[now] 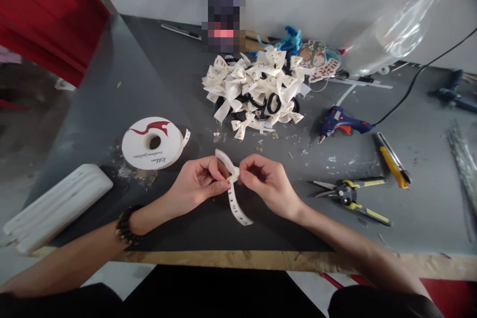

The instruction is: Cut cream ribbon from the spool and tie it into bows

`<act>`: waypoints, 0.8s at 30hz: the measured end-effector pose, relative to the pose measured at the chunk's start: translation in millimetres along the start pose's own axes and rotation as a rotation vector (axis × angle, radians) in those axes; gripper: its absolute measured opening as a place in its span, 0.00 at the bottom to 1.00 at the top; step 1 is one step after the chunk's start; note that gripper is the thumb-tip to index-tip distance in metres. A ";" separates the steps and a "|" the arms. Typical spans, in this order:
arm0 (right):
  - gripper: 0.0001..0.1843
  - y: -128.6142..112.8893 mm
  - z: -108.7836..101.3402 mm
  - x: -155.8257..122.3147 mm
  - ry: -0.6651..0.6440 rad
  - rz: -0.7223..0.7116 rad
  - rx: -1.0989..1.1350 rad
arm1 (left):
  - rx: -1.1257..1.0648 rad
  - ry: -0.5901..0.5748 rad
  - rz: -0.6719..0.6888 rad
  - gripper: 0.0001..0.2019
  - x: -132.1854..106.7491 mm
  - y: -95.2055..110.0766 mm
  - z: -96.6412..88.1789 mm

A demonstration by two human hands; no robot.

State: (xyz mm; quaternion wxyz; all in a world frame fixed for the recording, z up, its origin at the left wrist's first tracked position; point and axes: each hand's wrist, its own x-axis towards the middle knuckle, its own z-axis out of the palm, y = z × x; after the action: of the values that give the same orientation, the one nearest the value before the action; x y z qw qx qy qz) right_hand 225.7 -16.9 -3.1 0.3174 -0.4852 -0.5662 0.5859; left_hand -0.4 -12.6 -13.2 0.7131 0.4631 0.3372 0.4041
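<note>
Between my two hands is a white printed ribbon (237, 205), looped or knotted at its middle. One tail points up and away, the other hangs down toward the table's front edge. My left hand (197, 181) pinches the ribbon's knot from the left, thumb against fingers. From the right, my right hand (269, 183) pinches the same spot with thumb and forefinger. Just beyond them lies a pile of white ribbon bows (257, 82) with black bands among them. A ribbon spool (143, 151) with a loose end lies flat to the left of my left hand.
To the right lie yellow-handled snips (350, 195), a yellow utility knife (393, 160) and a blue glue gun (341, 123) with its black cord. A white case-like object (57, 208) sits at left. Clear plastic wrap (395, 35) stands at the back right. Scraps dot the table.
</note>
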 end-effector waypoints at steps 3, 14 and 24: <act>0.06 3.9 -3.2 1.8 0.046 -0.022 -0.014 | 0.049 0.039 -0.011 0.11 0.4 -3.0 -4.1; 0.08 9.3 -3.8 4.9 0.137 0.012 -0.091 | 0.348 0.163 0.139 0.10 -3.3 -4.3 -5.6; 0.06 1.1 -1.9 2.4 0.185 -0.067 -0.241 | 0.664 0.220 0.299 0.06 -9.6 -0.3 0.1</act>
State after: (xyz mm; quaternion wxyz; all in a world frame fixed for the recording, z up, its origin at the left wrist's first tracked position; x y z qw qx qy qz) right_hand 226.9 -14.1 -4.5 0.3270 -0.5526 -0.6166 0.4556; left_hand -4.5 -21.2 -12.4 0.4169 0.6669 0.4531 0.4196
